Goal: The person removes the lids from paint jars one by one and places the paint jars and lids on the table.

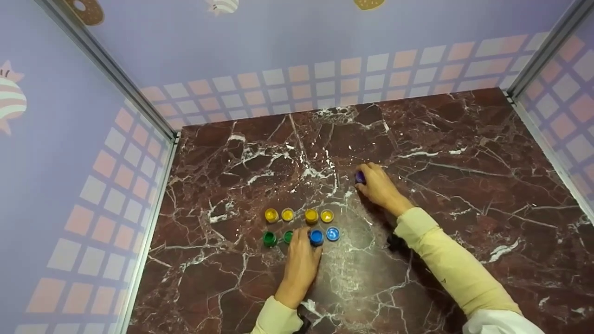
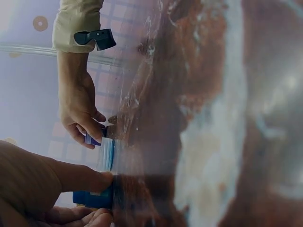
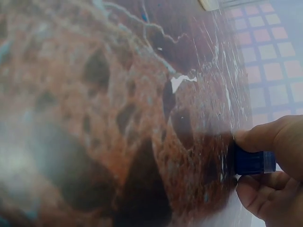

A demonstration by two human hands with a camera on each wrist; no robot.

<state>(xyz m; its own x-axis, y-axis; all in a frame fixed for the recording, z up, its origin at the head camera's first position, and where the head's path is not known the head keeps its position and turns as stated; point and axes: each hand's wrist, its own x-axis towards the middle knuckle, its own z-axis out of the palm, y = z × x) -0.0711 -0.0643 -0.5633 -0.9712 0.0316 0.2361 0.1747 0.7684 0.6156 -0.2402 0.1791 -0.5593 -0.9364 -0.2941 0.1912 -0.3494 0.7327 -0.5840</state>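
My left hand [image 1: 301, 262] pinches a small open pot of blue paint [image 1: 316, 237] between thumb and fingers, near the front of the table. In the left wrist view the thumb presses one side of the blue pot [image 2: 97, 197]. Beside that pot lies its paint-stained lid [image 1: 332, 233]. Farther back and to the right, my right hand [image 1: 378, 185] grips a purple paint pot [image 1: 360, 177]. From the right wrist, this pot [image 3: 249, 161] looks dark blue with a clear cap, thumb and fingers on opposite sides, on the tabletop.
An open green pot [image 1: 269, 239] stands left of my left hand, its lid [image 1: 288, 236] partly beside the fingers. Behind are two yellow pots [image 1: 271, 215] with their lids [image 1: 287, 214]. Patterned walls [image 1: 315, 41] border the dark marbled table [image 1: 222, 287].
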